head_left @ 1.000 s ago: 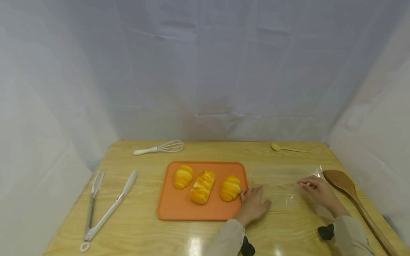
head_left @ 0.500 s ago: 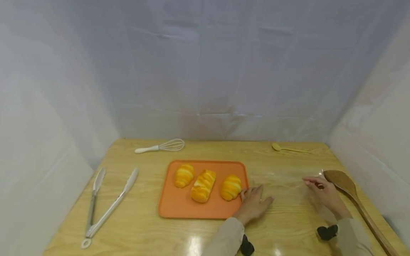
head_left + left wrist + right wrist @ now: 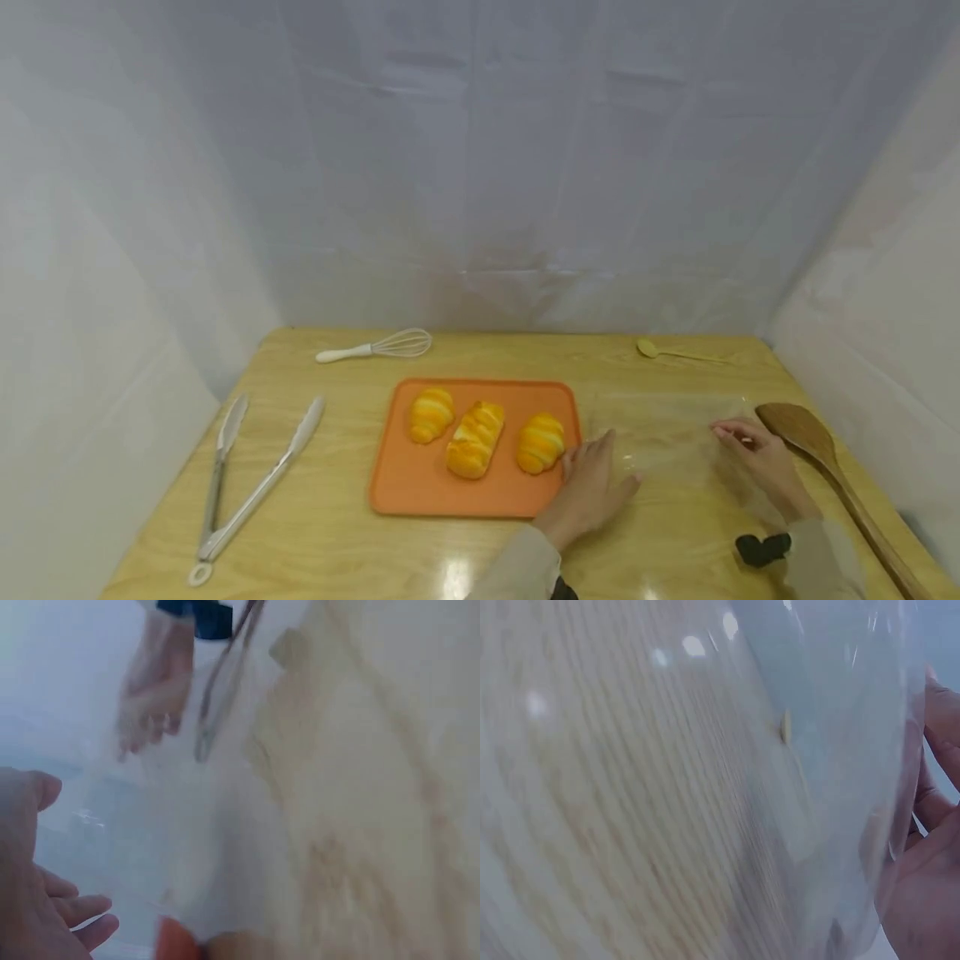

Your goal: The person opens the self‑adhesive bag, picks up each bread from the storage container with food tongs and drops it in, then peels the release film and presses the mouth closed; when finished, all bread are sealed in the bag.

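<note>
A person's right hand point(image 3: 767, 465) pinches clear plastic point(image 3: 663, 437) toward the right edge of the tabletop point(image 3: 352, 550); the left hand point(image 3: 587, 493), fingers spread, sits at an orange tray's point(image 3: 480, 497) right edge.

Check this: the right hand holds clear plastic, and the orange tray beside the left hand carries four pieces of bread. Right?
Not four: the head view shows three pieces of bread on the orange tray. The right hand does hold clear plastic, and the tray is beside the left hand.
</note>
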Motion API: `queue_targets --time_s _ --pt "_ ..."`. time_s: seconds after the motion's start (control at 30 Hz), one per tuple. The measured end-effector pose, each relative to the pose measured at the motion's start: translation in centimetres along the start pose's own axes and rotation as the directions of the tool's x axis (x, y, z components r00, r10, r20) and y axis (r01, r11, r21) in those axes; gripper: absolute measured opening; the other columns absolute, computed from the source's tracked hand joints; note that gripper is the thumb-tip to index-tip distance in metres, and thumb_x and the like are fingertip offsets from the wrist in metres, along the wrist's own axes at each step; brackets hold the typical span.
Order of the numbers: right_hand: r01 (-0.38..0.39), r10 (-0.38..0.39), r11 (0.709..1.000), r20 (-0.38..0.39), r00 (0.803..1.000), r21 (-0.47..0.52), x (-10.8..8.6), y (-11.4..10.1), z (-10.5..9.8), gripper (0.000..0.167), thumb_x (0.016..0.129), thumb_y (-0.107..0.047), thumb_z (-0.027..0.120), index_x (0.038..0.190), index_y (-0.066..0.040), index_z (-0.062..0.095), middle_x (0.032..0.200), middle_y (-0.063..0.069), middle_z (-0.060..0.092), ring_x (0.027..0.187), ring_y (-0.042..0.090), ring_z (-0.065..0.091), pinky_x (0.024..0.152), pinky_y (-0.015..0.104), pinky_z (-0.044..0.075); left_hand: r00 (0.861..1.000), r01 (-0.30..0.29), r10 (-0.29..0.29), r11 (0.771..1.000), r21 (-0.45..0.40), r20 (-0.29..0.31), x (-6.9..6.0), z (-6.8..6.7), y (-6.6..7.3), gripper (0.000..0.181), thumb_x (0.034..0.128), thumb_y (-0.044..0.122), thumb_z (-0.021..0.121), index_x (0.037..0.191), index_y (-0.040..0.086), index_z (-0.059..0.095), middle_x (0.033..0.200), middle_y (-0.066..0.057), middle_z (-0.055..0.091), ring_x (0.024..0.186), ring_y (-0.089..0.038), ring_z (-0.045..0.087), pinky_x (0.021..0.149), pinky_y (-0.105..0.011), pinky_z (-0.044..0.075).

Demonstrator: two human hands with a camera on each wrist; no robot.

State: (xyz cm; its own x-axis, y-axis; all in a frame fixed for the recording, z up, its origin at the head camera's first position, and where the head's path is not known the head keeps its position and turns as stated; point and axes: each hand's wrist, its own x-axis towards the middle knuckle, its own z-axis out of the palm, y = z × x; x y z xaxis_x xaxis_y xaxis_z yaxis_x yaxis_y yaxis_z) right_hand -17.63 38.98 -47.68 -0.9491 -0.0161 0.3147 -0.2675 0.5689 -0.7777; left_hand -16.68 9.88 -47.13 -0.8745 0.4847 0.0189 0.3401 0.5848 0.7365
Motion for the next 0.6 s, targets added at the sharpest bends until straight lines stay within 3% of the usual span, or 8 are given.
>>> queue_targets --time_s 0.17,0.23,0.33,0.43,0.5,0.53,0.6 --pt "-0.055 0.058 0.994 -0.022 0.998 0.091 -0.1 0.1 0.6 0.024 0.100 -0.011 0.055 0.115 0.003 0.066 0.101 -0.035 0.060 0.089 -0.010 0.053 0.073 0.007 0.044 0.989 -0.141 0.141 0.990 0.019 -0.034 -4.1 -3.6 0.1 0.066 0.1022 0.037 0.045 0.155 0.005 0.022 0.157 -0.014 0.032 0.144 -0.031 0.032 0.116 -0.055 0.026" --pt "-0.060 0.065 0.991 -0.038 0.997 0.123 0.0 0.2 0.9 0.022 0.100 -0.010 0.054 0.113 0.002 0.067 0.101 -0.036 0.060 0.089 -0.010 0.052 0.075 0.006 0.044 0.987 -0.156 0.156 0.988 0.018 -0.031 -6.1 -5.6 -0.4 0.063 0.1029 0.035 0.045 0.154 0.006 0.024 0.156 -0.013 0.034 0.143 -0.032 0.033 0.115 -0.055 0.030" --pt "-0.047 0.057 0.988 -0.058 0.997 0.150 0.1 0.2 1.3 0.020 0.099 -0.009 0.055 0.110 -0.003 0.070 0.101 -0.035 0.060 0.090 -0.011 0.052 0.076 0.004 0.043 0.995 -0.095 0.095 0.995 -0.022 -0.010 -9.4 -8.8 -1.8 0.060 0.1036 0.036 0.043 0.154 0.009 0.025 0.157 -0.014 0.032 0.143 -0.035 0.031 0.113 -0.058 0.032" --pt "-0.041 0.053 0.987 -0.075 0.996 0.156 0.0 0.3 1.5 0.019 0.099 -0.008 0.055 0.109 -0.004 0.071 0.101 -0.034 0.060 0.091 -0.013 0.053 0.076 0.003 0.043 0.997 0.021 -0.024 0.999 -0.042 -0.074 -12.7 -11.9 -4.1 0.058 0.1034 0.037 0.044 0.152 0.009 0.031 0.156 -0.017 0.032 0.142 -0.041 0.032 0.109 -0.063 0.034" --pt "-0.053 0.066 0.984 -0.077 0.995 0.169 -0.1 0.2 1.5 0.019 0.099 -0.009 0.055 0.108 -0.005 0.071 0.101 -0.034 0.060 0.092 -0.013 0.053 0.077 0.003 0.043 0.979 0.085 -0.090 0.996 -0.038 -0.181 -14.8 -13.8 -6.1 0.056 0.1024 0.033 0.048 0.149 0.005 0.036 0.152 -0.023 0.036 0.138 -0.046 0.036 0.107 -0.065 0.034" --pt "-0.064 0.078 0.981 -0.074 0.994 0.181 -0.1 0.2 1.5 0.019 0.099 -0.009 0.055 0.108 -0.007 0.071 0.101 -0.034 0.060 0.092 -0.013 0.053 0.076 0.003 0.043 0.964 0.090 -0.089 0.996 -0.009 -0.250 -15.6 -14.7 -7.4 0.054 0.1015 0.028 0.051 0.146 0.000 0.039 0.148 -0.027 0.040 0.134 -0.048 0.040 0.105 -0.066 0.036" --pt "-0.087 0.104 0.976 -0.072 0.992 0.200 -0.2 0.2 1.5 0.019 0.099 -0.011 0.055 0.107 -0.011 0.072 0.099 -0.034 0.060 0.091 -0.013 0.053 0.076 0.003 0.043 0.927 0.170 -0.158 0.985 0.008 -0.340 -17.2 -16.7 -9.7 0.054 0.1006 0.023 0.053 0.145 -0.004 0.039 0.145 -0.030 0.041 0.132 -0.050 0.040 0.105 -0.066 0.035"
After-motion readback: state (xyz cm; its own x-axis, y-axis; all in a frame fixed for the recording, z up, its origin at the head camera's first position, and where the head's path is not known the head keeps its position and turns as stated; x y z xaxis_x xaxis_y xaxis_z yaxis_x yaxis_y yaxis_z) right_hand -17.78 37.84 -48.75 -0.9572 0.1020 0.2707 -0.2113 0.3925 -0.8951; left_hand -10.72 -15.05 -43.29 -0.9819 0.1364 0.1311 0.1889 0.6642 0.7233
